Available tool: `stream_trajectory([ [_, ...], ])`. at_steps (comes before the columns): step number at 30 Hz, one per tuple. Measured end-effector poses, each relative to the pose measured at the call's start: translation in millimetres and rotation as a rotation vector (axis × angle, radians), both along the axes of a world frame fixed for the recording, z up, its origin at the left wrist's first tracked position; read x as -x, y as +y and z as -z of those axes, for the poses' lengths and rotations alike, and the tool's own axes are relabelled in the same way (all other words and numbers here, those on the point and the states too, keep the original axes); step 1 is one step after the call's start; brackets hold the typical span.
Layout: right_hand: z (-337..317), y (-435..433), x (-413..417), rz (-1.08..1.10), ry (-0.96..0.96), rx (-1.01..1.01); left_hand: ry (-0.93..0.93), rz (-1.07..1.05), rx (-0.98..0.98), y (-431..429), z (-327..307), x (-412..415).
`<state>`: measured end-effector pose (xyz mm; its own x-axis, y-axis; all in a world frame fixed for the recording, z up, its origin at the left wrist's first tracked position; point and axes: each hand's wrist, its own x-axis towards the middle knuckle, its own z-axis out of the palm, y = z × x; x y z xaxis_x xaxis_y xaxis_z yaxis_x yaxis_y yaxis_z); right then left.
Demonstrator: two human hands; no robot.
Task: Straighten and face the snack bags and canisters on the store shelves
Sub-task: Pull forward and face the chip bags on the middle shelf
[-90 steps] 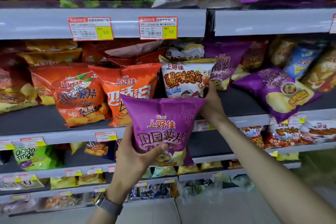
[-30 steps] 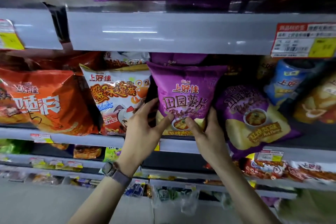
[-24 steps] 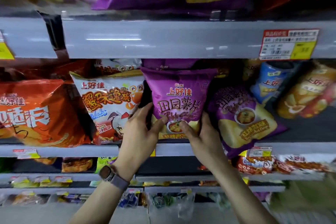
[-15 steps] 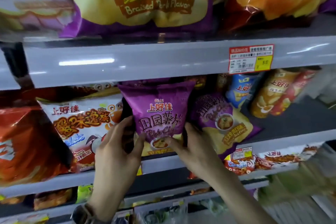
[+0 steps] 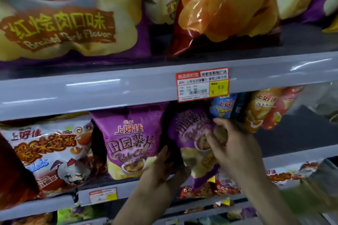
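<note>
A purple chip bag stands upright and faces front on the middle shelf. To its right a second purple chip bag leans tilted, its lower corner hanging over the shelf edge. My right hand grips this tilted bag at its right side, fingers on its face. My left hand holds its lower left edge, between the two purple bags. A blue canister and orange canisters lie tilted behind my right hand.
A white and orange snack bag stands left of the upright purple bag. Big purple and red chip bags fill the shelf above. A price tag hangs on that shelf's rail. More snacks sit on lower shelves.
Both hands have left the upright purple bag and moved right onto the tilted purple bag. The view has moved closer and upward.
</note>
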<state>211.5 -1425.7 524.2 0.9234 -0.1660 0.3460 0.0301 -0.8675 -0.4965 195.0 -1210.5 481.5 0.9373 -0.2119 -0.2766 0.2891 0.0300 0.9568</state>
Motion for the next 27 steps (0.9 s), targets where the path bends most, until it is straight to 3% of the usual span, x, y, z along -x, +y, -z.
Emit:
stream_trajectory([
  [4, -2, -15, -10, -0.056, 0.310, 0.128, -0.013, -0.031, -0.027, -25, -4, -7],
  [6, -1, -16, -15, -0.103, 0.364, 0.120, 0.016, -0.048, -0.047, -32, 1, -16],
  [10, 2, -16, -17, -0.138, 0.341, 0.084, 0.124, -0.135, -0.016, -33, 45, -32],
  [12, 1, -16, -16, -0.177, 0.317, 0.019, 0.131, -0.148, -0.015, -35, 38, -33],
  [27, -20, 7, 20, -0.094, 0.249, -0.118, 0.049, 0.165, 0.072, -13, 11, -36],
])
